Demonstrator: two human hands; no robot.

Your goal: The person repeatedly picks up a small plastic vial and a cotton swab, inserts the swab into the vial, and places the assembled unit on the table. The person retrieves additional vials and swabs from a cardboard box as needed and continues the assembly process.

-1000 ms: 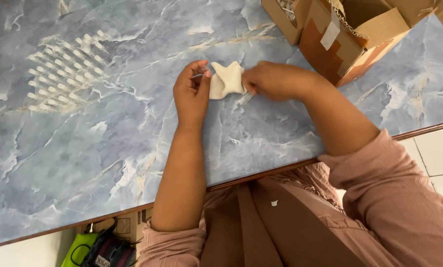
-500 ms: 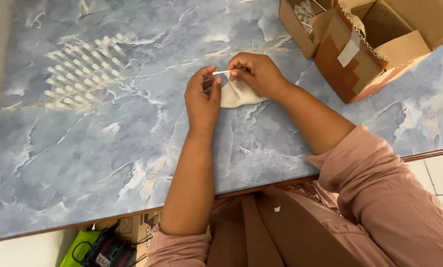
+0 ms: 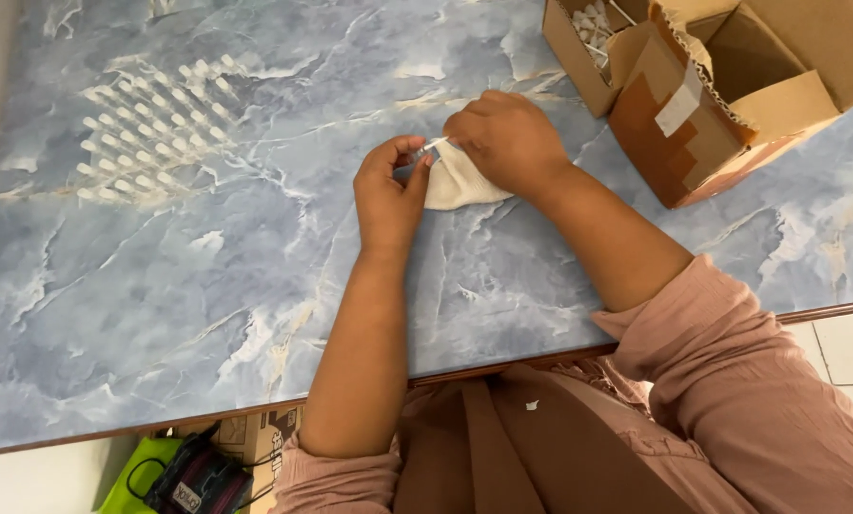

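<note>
My left hand [image 3: 389, 193] and my right hand [image 3: 504, 139] meet over a blue marbled table [image 3: 207, 286]. Between their fingertips they pinch a small thin clear tube with a white end [image 3: 430, 148]. Under my right hand lies a folded white cloth [image 3: 457, 183], which that hand also presses or holds. Both hands have their fingers closed around the small piece. Its far end is hidden by my right fingers.
Several small white-tipped tubes stand in neat rows [image 3: 146, 133] at the far left of the table. An open cardboard box [image 3: 731, 105] sits at the far right, with a smaller box of white pieces [image 3: 593, 38] behind it. A green bag [image 3: 160, 476] lies on the floor.
The view has shifted so the hands sit lower and more to the right. My right hand has moved over the cloth, and both hands now pinch the small tube closer together.
</note>
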